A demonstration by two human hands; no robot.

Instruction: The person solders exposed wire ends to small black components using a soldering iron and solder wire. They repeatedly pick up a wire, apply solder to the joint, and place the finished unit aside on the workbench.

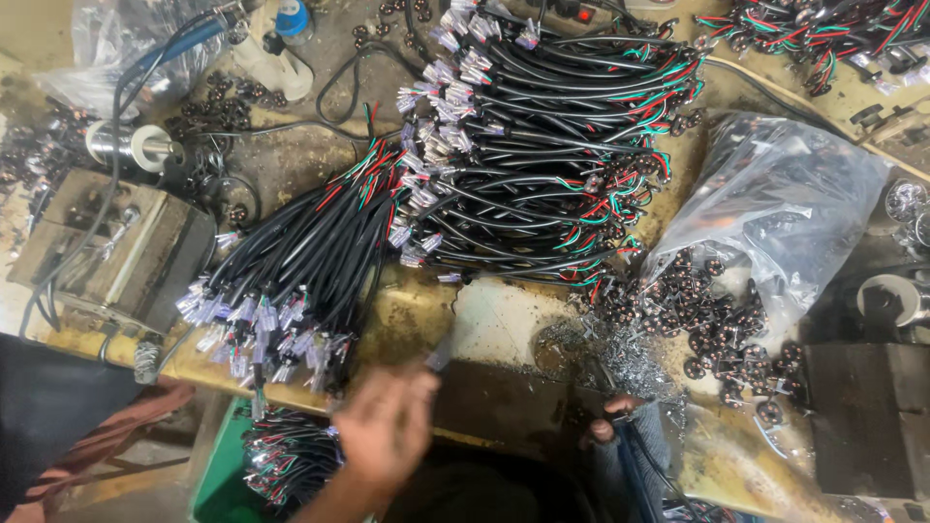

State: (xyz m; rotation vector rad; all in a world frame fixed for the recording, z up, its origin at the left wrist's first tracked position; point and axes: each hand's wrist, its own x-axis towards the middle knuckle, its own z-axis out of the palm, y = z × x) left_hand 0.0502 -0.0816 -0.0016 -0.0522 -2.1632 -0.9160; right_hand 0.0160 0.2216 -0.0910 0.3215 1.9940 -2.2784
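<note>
Two cable piles point(542, 145) crowd the bench beyond the blurred left hand point(386, 426).

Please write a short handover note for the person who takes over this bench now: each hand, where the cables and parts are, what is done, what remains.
Left hand: blurred at the bench's front edge, apparently gripping one clear-tipped cable; grip unclear.
Right hand: at the edge, fingers around a blue-handled tool.
Cables: one bundle front left, a bigger pile at centre, more in the green bin below.
Small round parts spill from a clear bag on the right; metal scraps lie beside them.
Done and left: cannot be told from this view.
</note>
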